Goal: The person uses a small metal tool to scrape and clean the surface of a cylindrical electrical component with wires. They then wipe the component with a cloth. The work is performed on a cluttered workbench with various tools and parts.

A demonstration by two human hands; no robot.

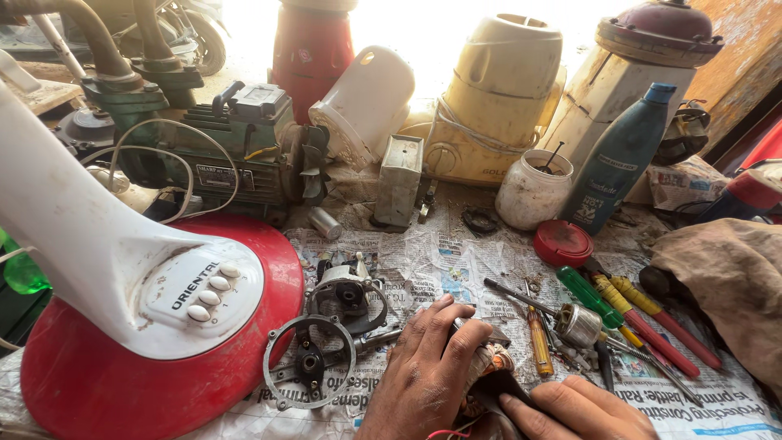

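Observation:
My left hand (pixel 423 371) lies over a small motor part with copper-coloured windings (pixel 491 360), gripping it from the left at the bottom centre of the newspaper-covered bench. My right hand (pixel 578 411) presses against the same part from the lower right, fingers on a dark piece beneath it. The part is mostly hidden by both hands. Thin red wires poke out below it. A round metal motor end cover (pixel 309 371) lies just left of my left hand, with a grey motor housing (pixel 349 293) behind it.
A fan base (pixel 98 383), red with a white stem and push buttons, fills the left. Screwdrivers (pixel 635 314) and a rotor (pixel 577 324) lie to the right. Behind stand a green motor (pixel 236 151), mixer bases, a white jar (pixel 533 189), a teal bottle (pixel 619 159), a red lid (pixel 563 243) and a brown cloth (pixel 725 277).

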